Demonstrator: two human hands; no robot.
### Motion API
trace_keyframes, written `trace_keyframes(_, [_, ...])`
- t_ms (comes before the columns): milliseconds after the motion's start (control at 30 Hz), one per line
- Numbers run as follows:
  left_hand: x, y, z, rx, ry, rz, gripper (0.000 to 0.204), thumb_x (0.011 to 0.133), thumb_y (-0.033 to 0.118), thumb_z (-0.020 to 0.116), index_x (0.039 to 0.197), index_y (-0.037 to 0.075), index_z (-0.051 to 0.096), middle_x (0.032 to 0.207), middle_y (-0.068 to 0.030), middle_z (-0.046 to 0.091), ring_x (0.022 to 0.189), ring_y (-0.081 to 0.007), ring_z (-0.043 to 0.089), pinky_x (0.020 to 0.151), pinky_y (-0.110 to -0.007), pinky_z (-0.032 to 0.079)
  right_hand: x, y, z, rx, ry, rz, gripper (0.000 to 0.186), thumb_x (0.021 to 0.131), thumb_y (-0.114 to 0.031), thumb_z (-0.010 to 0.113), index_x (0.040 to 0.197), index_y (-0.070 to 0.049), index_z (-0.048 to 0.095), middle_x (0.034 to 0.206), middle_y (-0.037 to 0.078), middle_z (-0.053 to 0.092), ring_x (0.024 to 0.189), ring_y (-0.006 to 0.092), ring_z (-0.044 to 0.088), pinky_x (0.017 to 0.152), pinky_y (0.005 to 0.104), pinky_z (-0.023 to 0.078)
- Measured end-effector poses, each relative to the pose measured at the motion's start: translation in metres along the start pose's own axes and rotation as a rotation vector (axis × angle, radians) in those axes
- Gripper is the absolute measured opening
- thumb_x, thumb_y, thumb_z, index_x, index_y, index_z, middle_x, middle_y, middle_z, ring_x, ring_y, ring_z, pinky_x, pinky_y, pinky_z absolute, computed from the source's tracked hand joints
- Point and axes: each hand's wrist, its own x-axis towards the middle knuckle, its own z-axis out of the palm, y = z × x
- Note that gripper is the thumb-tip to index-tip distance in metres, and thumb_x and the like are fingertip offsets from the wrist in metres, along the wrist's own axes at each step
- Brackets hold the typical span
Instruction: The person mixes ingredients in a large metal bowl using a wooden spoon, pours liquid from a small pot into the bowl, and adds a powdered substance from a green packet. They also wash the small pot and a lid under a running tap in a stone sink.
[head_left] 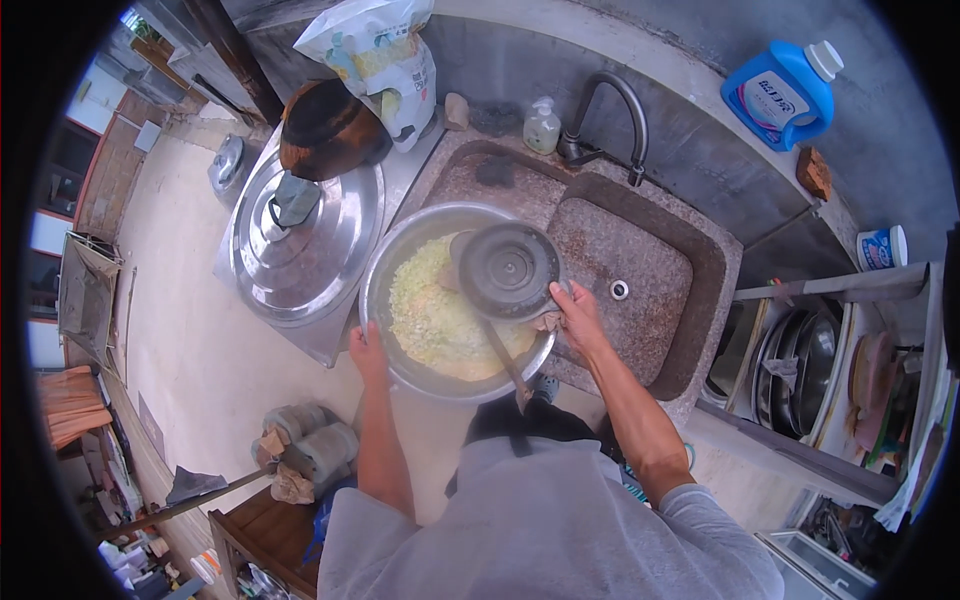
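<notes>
My left hand [367, 350] grips the basin's [415, 226] left rim, my right hand [577, 315] clasps the dark bowl [510, 268] beside the sink's [640, 265] left edge: steadying, I'd judge; moving needs level hands.

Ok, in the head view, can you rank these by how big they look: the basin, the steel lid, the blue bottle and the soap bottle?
1. Basin
2. Steel lid
3. Blue bottle
4. Soap bottle

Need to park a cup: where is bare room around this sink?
Widest: the sink basin, around its drain, right of the metal bowl. Tighter: the strip between soap bottle and bowl. Crowded: left, where a large lid, brown object and white bag bunch together.
</notes>
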Motion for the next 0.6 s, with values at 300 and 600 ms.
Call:
trace_keyframes(300, [0.186,-0.014,-0.022,-0.003,0.056,-0.086,0.032,0.109,0.035,0.073,0.102,0.005,0.066,0.089,0.0027,0.064,0.08,-0.0068,0.054,0.072,-0.027,0.046,0.162,0.023,0.107,-0.018,-0.08,-0.015,0.032,0.113,-0.023,0.068,0.135,0.0,0.067,0.123,0.009,0.078,0.107,0.0159,0.076,0.093,0.0336,0.064])
trace_keyframes(600, [0.176,-0.005,-0.051,0.141,0.058,0.031,0.036,0.111,0.032,0.071,0.125,0.0,0.065,0.102,-0.0014,0.066,0.089,-0.0075,0.057,0.078,-0.027,0.048,0.131,-0.001,0.108,0.049,-0.033,-0.018,0.034,0.112,-0.026,0.068,0.136,-0.002,0.068,0.126,0.009,0.078,0.113,0.0173,0.075,0.1,0.0358,0.06])
